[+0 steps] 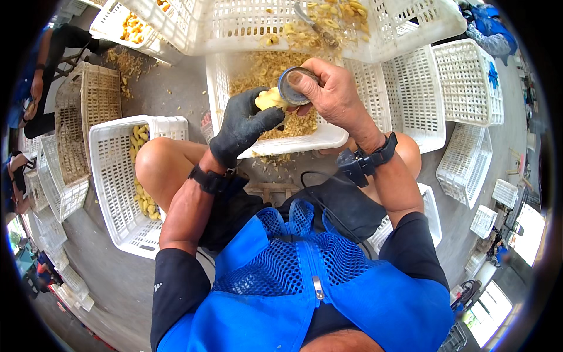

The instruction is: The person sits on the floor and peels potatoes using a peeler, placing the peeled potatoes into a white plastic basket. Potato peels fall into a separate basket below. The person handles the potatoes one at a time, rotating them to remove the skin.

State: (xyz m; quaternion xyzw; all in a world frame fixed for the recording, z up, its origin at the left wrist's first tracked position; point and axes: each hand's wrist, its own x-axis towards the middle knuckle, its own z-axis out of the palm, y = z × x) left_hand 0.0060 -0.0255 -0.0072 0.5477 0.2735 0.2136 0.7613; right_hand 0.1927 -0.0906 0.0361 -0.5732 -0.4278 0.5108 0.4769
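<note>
My left hand (pixel 246 121), in a dark glove, grips a pale yellow peeled piece (pixel 270 99), perhaps a root or tuber. My bare right hand (pixel 330 94) holds a round, dark metal disc-shaped tool with a blue rim (pixel 288 88), its edge against the piece. Beneath both hands stands a white plastic crate (pixel 303 138) holding a heap of shavings (pixel 292 125). Above it, an upper white crate (pixel 246 20) bears a curved knife (pixel 317 30) among peelings and small yellow pieces (pixel 327 22). Fingers cover part of the held piece.
A white crate with yellow pieces (pixel 115 185) stands by my left knee. Stacked white crates (pixel 413 97) are at the right, and dirty crates (pixel 100 94) at the left. Orange-yellow pieces (pixel 133 30) fill a crate at upper left. Other people sit at the far left; another is at upper right.
</note>
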